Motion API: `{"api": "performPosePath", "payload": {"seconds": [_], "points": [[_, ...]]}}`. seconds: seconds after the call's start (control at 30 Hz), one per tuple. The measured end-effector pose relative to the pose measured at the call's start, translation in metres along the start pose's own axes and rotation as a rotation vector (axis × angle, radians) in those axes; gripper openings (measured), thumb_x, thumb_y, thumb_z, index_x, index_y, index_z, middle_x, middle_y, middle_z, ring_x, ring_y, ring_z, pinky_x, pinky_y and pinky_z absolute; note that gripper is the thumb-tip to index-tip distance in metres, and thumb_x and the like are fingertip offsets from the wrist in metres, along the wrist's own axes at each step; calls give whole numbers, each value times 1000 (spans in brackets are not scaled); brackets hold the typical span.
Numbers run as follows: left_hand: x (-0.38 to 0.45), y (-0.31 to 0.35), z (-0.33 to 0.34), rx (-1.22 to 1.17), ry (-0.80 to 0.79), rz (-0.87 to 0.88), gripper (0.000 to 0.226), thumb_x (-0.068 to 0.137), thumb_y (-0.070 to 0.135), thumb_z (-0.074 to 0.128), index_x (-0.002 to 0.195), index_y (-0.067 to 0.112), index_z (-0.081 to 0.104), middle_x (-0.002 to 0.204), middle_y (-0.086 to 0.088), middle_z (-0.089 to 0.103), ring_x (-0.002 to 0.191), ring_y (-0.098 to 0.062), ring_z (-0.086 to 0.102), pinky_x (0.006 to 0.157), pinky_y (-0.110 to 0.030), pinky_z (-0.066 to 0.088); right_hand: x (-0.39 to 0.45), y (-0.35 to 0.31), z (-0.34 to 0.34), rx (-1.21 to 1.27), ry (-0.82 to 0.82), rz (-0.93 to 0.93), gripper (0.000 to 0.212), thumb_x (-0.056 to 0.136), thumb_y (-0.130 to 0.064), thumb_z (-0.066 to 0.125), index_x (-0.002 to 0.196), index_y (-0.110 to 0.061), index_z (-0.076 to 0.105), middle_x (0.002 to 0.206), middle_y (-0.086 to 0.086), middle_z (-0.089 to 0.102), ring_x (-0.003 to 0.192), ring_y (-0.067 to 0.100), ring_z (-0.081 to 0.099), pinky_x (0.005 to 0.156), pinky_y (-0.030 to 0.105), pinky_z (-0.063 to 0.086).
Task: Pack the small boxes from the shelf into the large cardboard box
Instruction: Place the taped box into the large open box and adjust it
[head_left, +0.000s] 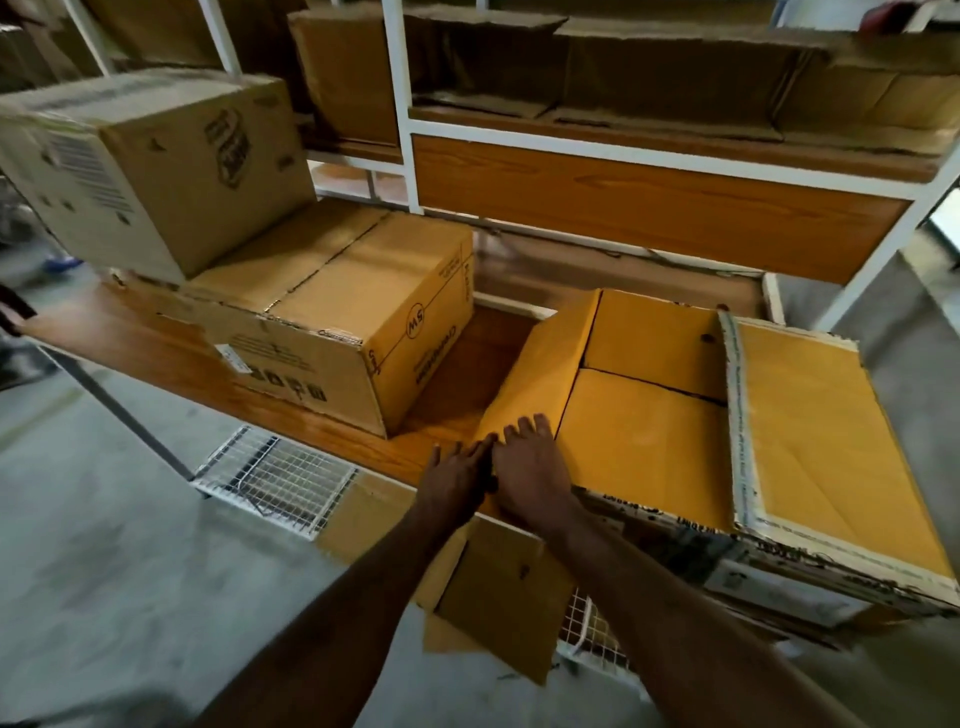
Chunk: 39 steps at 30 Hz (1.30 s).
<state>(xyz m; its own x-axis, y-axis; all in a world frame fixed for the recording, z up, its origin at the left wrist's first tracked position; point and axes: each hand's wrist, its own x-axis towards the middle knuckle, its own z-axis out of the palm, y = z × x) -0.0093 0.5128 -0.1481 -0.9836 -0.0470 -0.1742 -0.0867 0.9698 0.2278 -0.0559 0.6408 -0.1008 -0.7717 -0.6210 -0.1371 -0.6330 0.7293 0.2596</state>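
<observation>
Both forearms reach forward from the bottom of the view, and the two hands meet at the near left corner of the large cardboard box (675, 441), which sits open on the wooden shelf board (130, 338). Right hand (530, 467) lies palm down with fingers extended and slightly spread, pressing on the left flap (540, 374) of the box near its lower edge. Left hand (457, 473) rests just beside it, fingers extended and touching the same flap edge; neither hand grips anything. Near flap (498, 587) of the box hangs down over the shelf front, above a white wire basket (275, 478). Right flap (831, 452), edged with torn white tape, lies folded outward. Inside the box, flat tan surfaces divided by dark seams are visible; whether these are bottom flaps or packed small boxes cannot be told. To the left on the same board sit a closed printed carton (332, 322) and, on top of it, a labelled carton (156, 161). Judged step: the box is being opened and its flaps pressed aside before loading. The next move calls for releasing the flap, reaching to the shelf for a small box, and lowering it squarely into the open cavity.
</observation>
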Motion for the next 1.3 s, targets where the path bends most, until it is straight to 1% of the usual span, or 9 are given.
{"api": "performPosePath", "payload": {"seconds": [0.23,0.37,0.53,0.7,0.87,1.03,1.13,1.2,1.3], "points": [[3,2,23,20,-79,22,61,117,28,41,173,18,19,178,-4,28,165,-31,23,132,-53,18,-1,-3,3,-64,-6,-20,29,100,-50,62,105,-23,71,110,6,73,113,31,58,104,50,35],[9,-6,9,-30,-64,15,58,116,29,45,171,22,27,177,-1,31,164,-33,24,131,-56,21,-2,6,-5,129,34,-65,44,95,-52,63,126,-21,69,132,7,66,130,31,54,120,56,27],[32,-1,-27,-51,51,56,86,104,44,67,173,29,17,178,-1,31,165,-38,22,130,-61,24,-41,54,-38,565,196,95,65,105,-39,54,163,-18,36,172,9,29,160,28,22,132,46,14],[48,77,-66,-23,227,139,72,110,18,46,174,29,14,181,5,21,169,-30,10,135,-55,10,-115,120,-8,659,276,427,62,104,-24,57,162,-23,37,174,11,23,162,31,15,131,48,20],[42,180,-54,-21,234,333,66,116,20,36,176,23,10,182,2,15,169,-28,5,136,-53,5,-166,153,25,526,180,589,63,101,-40,58,160,-27,39,174,17,17,162,40,9,127,68,11],[41,241,-13,-27,97,400,90,108,43,63,174,15,10,181,-6,19,167,-33,14,134,-54,15,-185,183,21,585,93,609,53,104,-39,51,155,-28,41,175,14,14,161,45,7,124,73,13],[40,257,3,-116,100,465,95,102,42,72,174,14,16,176,-7,31,160,-31,30,131,-50,24,-192,195,0,610,132,600,46,102,-35,49,147,-27,48,163,10,38,152,43,32,117,66,34],[40,267,11,-113,115,506,95,104,56,62,175,14,16,180,-8,23,163,-33,26,131,-51,22,-198,204,-16,571,237,605,42,100,-32,49,140,-20,54,148,7,50,135,37,48,104,58,47],[38,288,18,-155,100,603,113,94,92,11,175,14,17,182,-9,11,169,-35,8,135,-56,9,-211,226,-37,500,356,607,50,97,-27,54,145,-13,55,153,9,50,134,34,48,102,53,48]]}}
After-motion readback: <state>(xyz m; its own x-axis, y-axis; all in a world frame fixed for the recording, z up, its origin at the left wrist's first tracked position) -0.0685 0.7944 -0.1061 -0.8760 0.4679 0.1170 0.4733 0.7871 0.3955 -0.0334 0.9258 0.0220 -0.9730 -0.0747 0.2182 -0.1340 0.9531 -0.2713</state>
